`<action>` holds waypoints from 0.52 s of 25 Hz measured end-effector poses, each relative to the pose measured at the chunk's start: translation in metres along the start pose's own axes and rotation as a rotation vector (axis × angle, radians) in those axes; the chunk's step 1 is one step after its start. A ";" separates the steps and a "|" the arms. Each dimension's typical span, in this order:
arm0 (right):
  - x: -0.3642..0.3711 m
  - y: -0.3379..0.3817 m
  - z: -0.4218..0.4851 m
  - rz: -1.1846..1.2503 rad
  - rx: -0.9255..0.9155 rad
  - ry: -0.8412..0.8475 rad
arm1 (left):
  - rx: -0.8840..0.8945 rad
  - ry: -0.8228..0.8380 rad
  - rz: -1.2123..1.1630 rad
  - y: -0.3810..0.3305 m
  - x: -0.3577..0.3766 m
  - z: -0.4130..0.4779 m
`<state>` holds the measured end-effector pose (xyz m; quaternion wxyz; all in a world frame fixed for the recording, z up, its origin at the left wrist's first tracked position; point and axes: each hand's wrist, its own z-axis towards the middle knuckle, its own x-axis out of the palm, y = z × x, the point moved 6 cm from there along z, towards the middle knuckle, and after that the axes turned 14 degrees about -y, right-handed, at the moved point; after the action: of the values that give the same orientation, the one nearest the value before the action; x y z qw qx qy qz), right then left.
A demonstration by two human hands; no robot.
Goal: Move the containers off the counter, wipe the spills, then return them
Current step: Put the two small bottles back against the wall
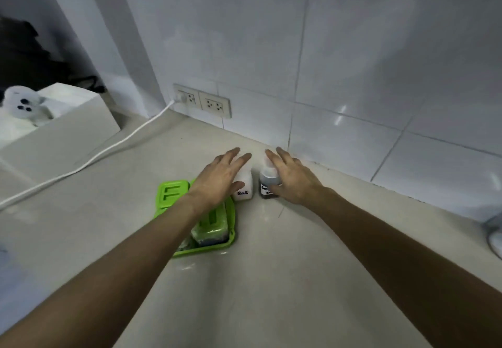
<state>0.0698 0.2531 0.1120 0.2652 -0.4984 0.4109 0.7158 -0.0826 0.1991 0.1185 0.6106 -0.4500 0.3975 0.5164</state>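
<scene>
Two small containers stand side by side on the pale counter (271, 279), near the tiled wall. The left one is a white shaker labelled Salt (244, 187). The right one is a clear shaker with dark contents (267, 184) and a black-and-white label. My left hand (220, 176) hovers over the salt shaker with fingers spread, the thumb by its label. My right hand (292, 176) is spread beside the dark shaker, thumb near its base. Neither hand closes around a container. A green tray (231, 239) holding a green sponge (209, 228) lies under my left forearm.
A double wall socket (202, 100) sits at the counter's back, with a white cable (108, 149) running left across the counter. A white box (68, 119) and a small white round object stand at far left. A white-based object shows at the right edge (494, 236).
</scene>
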 end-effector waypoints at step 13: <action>-0.111 -0.123 -0.076 -0.268 -0.090 -0.059 | 0.414 0.108 -0.054 -0.144 -0.005 0.043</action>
<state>0.2445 0.2561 0.1626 0.3478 -0.5386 0.3003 0.7062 0.0598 0.2302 0.1556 0.6815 -0.3526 0.5149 0.3823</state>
